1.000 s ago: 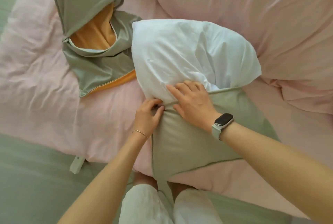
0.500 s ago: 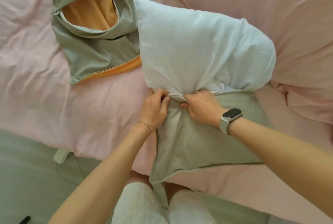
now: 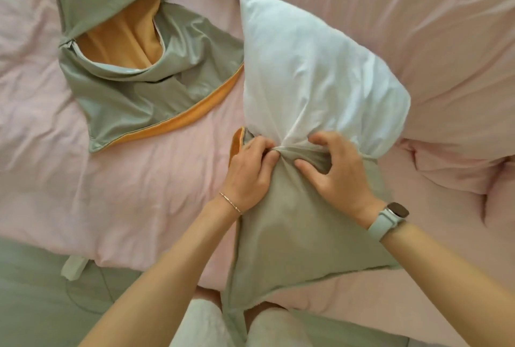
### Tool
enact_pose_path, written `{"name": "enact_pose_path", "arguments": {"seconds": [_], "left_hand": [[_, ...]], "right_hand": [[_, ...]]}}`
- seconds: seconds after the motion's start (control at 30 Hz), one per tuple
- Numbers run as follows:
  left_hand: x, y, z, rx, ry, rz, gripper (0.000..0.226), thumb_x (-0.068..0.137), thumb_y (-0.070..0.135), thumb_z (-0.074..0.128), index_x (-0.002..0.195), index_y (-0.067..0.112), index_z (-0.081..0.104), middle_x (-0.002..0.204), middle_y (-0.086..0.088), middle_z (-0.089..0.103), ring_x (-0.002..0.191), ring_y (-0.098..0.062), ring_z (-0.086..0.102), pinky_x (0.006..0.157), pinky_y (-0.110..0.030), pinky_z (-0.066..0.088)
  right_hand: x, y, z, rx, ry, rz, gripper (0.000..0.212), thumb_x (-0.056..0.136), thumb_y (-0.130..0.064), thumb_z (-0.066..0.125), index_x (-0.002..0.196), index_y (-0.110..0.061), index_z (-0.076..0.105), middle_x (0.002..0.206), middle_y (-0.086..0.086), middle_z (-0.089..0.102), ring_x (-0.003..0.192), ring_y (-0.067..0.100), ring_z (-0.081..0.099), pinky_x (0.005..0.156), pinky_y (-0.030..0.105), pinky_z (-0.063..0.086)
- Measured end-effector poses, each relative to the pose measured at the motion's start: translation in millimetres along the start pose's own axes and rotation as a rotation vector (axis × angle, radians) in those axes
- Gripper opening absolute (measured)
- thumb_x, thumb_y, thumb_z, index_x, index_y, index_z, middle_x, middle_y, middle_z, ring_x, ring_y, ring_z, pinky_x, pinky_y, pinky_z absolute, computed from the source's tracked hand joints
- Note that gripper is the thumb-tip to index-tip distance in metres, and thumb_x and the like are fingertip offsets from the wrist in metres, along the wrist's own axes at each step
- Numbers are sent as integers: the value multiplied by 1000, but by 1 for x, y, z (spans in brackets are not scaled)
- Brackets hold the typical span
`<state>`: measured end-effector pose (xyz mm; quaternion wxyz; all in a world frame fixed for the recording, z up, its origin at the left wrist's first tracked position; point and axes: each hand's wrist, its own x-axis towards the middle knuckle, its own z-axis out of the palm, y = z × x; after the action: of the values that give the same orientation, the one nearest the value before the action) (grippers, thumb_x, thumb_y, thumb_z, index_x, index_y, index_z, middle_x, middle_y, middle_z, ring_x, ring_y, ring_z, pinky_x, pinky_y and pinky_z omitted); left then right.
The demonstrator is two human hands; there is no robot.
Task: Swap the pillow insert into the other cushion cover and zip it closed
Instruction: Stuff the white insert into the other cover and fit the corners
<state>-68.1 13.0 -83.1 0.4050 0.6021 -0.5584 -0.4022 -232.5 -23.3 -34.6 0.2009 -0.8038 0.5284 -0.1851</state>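
Note:
A white pillow insert (image 3: 315, 76) sticks out of a grey-green cushion cover (image 3: 292, 232) lying in front of me on the pink bed; its lower end is hidden inside the cover. My left hand (image 3: 248, 176) pinches the cover's open edge at the left, where an orange lining shows. My right hand (image 3: 337, 176) grips the bunched edge of the cover at the insert's neck, fingers curled into the fabric. A second grey-green cover (image 3: 133, 90) with an orange inside lies crumpled and open at the upper left.
Pink bedding (image 3: 404, 26) covers the bed, bulging at the right behind the insert. The bed's near edge runs along the bottom, with green floor (image 3: 33, 305) below and a white tag (image 3: 73, 267) hanging there. My knees in white trousers (image 3: 206, 324) are below.
Both hands stay at the cover's mouth. My right hand has gone from lying flat on the insert to gripping the bunched edge. The orange lining at the left edge has come into view.

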Motion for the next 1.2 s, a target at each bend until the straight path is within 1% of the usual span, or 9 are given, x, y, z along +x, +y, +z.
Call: {"name": "enact_pose_path", "arguments": {"seconds": [0.17, 0.3, 0.37, 0.5, 0.6, 0.77, 0.97, 1.07, 1.2], "left_hand": [[14, 18, 0, -32, -39, 10, 35, 86, 35, 38, 84, 5, 56, 68, 13, 49, 69, -10, 46, 66, -24, 28], [8, 1, -4, -7, -62, -47, 35, 86, 37, 40, 83, 7, 56, 61, 20, 46, 62, -10, 47, 65, -30, 33], [-1, -6, -7, 18, -17, -91, 32, 87, 34, 40, 84, 6, 55, 66, 22, 46, 65, -13, 47, 63, -28, 33], [-15, -16, -13, 187, 165, 45, 18, 87, 22, 45, 87, 8, 56, 93, -1, 49, 91, -12, 42, 79, -26, 38], [-17, -10, -10, 221, 162, 178, 7, 88, 17, 47, 93, 16, 52, 113, -7, 44, 104, -22, 43, 92, -25, 36], [-10, -4, -3, 282, -38, 82, 31, 88, 29, 37, 84, 6, 56, 78, -11, 63, 74, -21, 51, 63, -25, 26], [-5, -12, -5, 241, -195, -85, 34, 86, 33, 33, 84, 6, 53, 72, -10, 61, 71, -38, 55, 62, -30, 21], [-10, -4, -5, 224, -236, 52, 29, 84, 34, 35, 80, 12, 54, 71, 3, 56, 70, -24, 53, 64, -35, 36], [-37, -28, -11, 153, -204, 149, 15, 84, 28, 52, 85, 18, 63, 90, 4, 61, 90, -10, 51, 81, -33, 40]], "right_hand": [[12, 14, -15, -282, -26, -169, 43, 85, -43, 51, 118, -15, 55, 115, 3, 57, 105, 25, 52, 86, 39, 39], [16, 15, 9, -214, -212, -123, 41, 88, -36, 39, 77, -7, 66, 67, 12, 67, 63, 32, 63, 66, 33, 42], [19, 5, 23, -154, -346, -43, 52, 88, -41, 33, 67, -3, 62, 59, 20, 62, 57, 37, 59, 56, 33, 43], [29, -9, 21, 9, -679, 113, 50, 99, -37, 32, 74, -5, 60, 92, 23, 66, 87, 34, 60, 68, 33, 33], [35, -6, -4, 194, -849, 256, 42, 99, -31, 39, 67, -10, 55, 78, 10, 63, 77, 23, 56, 68, 30, 35], [21, -4, -13, 223, -755, 367, 48, 94, -34, 49, 51, -17, 40, 50, -4, 40, 49, 9, 39, 54, 28, 30], [44, -20, 3, -132, 6, -241, 45, 82, -46, 54, 112, -14, 64, 105, 6, 64, 98, 23, 54, 83, 41, 41], [110, -36, 17, -338, -238, -339, 70, 81, -64, 37, 142, -31, 34, 139, 9, 44, 131, 30, 33, 104, 54, 22], [142, -35, 26, -478, -581, -231, 62, 91, -61, 26, 143, -27, 28, 117, 16, 60, 107, 38, 53, 86, 41, 37]]}}
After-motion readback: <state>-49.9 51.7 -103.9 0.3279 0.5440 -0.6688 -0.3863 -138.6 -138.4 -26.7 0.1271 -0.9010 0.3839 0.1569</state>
